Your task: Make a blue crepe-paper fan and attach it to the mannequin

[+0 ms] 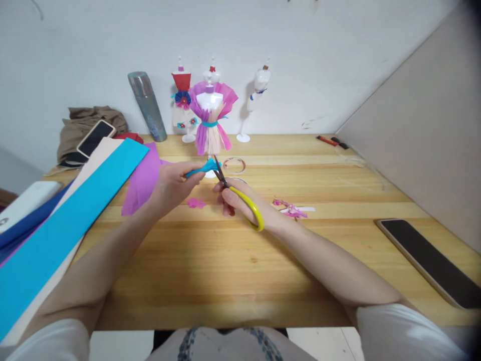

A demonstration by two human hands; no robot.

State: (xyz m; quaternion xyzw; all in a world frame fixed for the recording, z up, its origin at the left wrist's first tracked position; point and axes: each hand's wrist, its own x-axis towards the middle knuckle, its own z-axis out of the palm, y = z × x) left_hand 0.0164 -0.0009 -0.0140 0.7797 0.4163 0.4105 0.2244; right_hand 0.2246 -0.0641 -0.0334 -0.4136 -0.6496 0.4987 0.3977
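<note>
My left hand (175, 183) pinches a gathered piece of blue crepe paper (205, 168), whose fanned end points right. My right hand (235, 198) holds yellow-handled scissors (255, 218), with the dark blades a little apart at the fanned end of the blue paper. Just behind the hands stands a small white mannequin in a purple, pink and cream paper dress (210, 123) with a blue waistband. Under and between my hands, a small pink paper piece (196, 203) lies on the wooden table (225, 271).
Long blue paper (75, 225) and purple paper (141, 185) lie at left, near a phone (96, 138). A bottle (148, 108) and more mannequins (259, 95) stand behind. Pink scraps (293, 209) and a large phone (432, 260) are at right. Tape rings (235, 165) lie mid-table.
</note>
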